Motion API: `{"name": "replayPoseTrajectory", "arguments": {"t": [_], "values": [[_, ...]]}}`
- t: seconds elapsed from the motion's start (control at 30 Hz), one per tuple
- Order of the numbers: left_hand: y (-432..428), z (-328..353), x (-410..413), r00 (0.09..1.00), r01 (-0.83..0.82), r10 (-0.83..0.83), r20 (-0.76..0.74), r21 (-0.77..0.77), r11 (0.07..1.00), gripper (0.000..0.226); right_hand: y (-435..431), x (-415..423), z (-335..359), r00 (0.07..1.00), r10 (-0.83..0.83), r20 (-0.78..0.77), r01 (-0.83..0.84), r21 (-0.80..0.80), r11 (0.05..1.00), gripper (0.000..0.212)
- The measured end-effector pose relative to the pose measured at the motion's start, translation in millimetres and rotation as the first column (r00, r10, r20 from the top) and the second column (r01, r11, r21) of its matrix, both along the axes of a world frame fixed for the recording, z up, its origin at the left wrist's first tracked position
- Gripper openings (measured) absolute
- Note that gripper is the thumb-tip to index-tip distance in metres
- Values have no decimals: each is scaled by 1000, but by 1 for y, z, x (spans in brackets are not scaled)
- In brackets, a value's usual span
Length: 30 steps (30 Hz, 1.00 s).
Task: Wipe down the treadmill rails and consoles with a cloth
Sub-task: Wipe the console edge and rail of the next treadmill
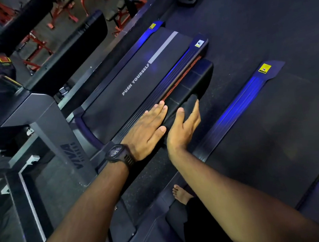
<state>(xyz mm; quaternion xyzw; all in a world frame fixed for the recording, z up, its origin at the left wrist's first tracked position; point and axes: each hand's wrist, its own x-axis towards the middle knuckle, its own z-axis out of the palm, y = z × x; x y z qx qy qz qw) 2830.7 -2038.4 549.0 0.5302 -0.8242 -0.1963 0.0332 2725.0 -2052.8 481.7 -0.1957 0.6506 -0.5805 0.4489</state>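
My left grip [146, 127]: released, flat on side rail [172, 79].
My right grip [184, 126]: released, over black platform [193, 80].
Upper left: red frames [34, 43].

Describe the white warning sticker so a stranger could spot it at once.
Start at the treadmill belt printed PUSH YOURSELF. Follow the ribbed side rail with the red stripe to its far end. The sticker there is mostly white; the other two stickers are yellow.

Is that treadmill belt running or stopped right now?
Stopped, it seems: the belt shows its PUSH YOURSELF lettering and grey stripe crisp, not smeared.
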Motion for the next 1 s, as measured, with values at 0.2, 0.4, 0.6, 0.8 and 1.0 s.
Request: {"name": "replayPoseTrajectory", "arguments": {"t": [0.2, 0.4, 0.6, 0.8, 1.0], "values": [[3, 2, -1, 1000, -14, 14, -4, -3, 1000, 64, 33, 14, 21, 996, 57, 66, -56, -12, 998, 57], [8, 3, 1, 999, -31, 31, -13, 5, 1000, 62, 15, 11, -2, 1000, 12, -19, -12, 4, 1000, 62], [15, 6, 5, 997, -43, 42, -63, -7, 999, 60, 55, 30, 15, 989, 128, -75, -135, -103, 985, 67], [23, 5, 8, 997, -58, 59, -47, 12, 998, 61, 27, 26, 8, 995, 5, 101, -21, 157, 987, 59], [33, 8, 16, 993, -84, 84, -82, 6, 996, 58, 60, 38, 27, 993, 108, -55, -111, -56, 992, 62]]}}
